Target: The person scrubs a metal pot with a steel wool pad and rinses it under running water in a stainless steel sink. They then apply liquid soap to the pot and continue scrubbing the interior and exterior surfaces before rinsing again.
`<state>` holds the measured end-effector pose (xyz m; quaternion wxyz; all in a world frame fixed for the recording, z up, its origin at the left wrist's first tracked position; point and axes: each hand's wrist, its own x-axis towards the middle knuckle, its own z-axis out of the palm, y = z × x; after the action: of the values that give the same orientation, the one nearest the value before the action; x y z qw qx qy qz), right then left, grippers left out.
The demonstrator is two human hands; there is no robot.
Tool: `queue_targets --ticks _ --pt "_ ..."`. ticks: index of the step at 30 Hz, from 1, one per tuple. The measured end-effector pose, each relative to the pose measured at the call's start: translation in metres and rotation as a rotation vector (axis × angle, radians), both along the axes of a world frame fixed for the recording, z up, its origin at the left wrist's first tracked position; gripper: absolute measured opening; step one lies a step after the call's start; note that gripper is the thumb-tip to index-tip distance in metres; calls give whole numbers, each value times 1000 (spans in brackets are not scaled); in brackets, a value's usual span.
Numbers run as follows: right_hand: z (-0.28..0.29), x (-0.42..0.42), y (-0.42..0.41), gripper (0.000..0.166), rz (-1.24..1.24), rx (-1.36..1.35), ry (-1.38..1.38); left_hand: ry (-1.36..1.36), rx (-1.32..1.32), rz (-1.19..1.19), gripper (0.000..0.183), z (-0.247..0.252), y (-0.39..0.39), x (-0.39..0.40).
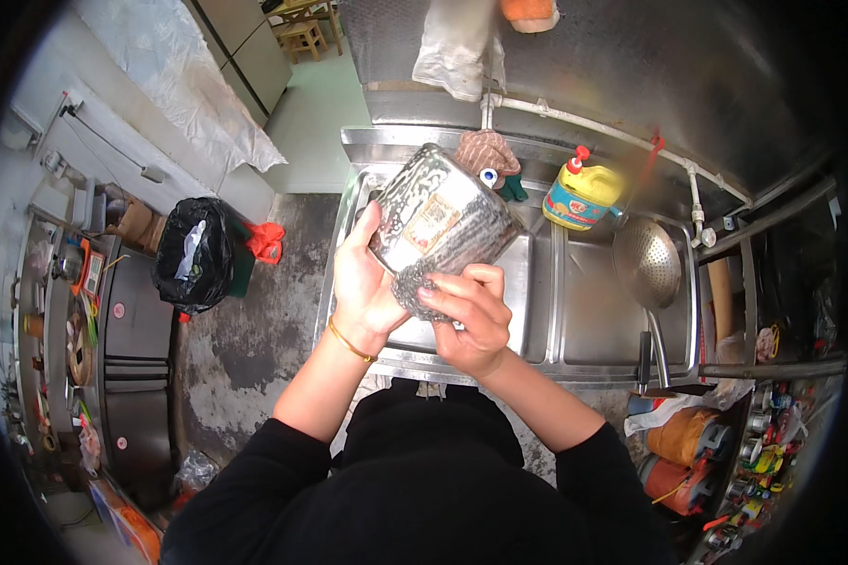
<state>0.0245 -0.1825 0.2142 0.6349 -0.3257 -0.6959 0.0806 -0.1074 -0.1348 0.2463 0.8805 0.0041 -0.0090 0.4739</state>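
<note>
A shiny metal container, streaked with suds and bearing a worn label, is held tilted above the left basin of a stainless steel double sink. Its far left side and base rest against my left hand, thumb up along the wall. My right hand grips a steel wool scourer pressed to the container's lower edge. Behind the container hangs a brown patterned cloth over the tap. The container hides much of the left basin.
On the sink's back ledge stands a yellow detergent jug with a red pump. A perforated metal skimmer lies across the right basin, its handle over the front rim. A water pipe runs along the wall. A black-lined bin stands left.
</note>
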Motion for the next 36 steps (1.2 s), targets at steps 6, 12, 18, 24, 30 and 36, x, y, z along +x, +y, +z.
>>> queue_targets --ticks 6,12,18,24,30,36 --pt "-3 50 60 19 -196 -202 408 39 -87 -37 59 10 3 -6" --pt "-26 59 37 21 363 -885 1363 204 78 -14 59 6 5 9" --pt "-36 42 21 19 151 -885 1448 864 265 84 35 -33 -6 20" --pt "-29 24 22 24 -133 -529 834 816 269 -31 47 -44 -17 19" --pt "-14 -14 10 25 -135 -217 79 471 85 9 59 -37 -15 25" --pt "-11 26 41 29 -306 -149 -20 492 108 16 66 -19 -19 26"
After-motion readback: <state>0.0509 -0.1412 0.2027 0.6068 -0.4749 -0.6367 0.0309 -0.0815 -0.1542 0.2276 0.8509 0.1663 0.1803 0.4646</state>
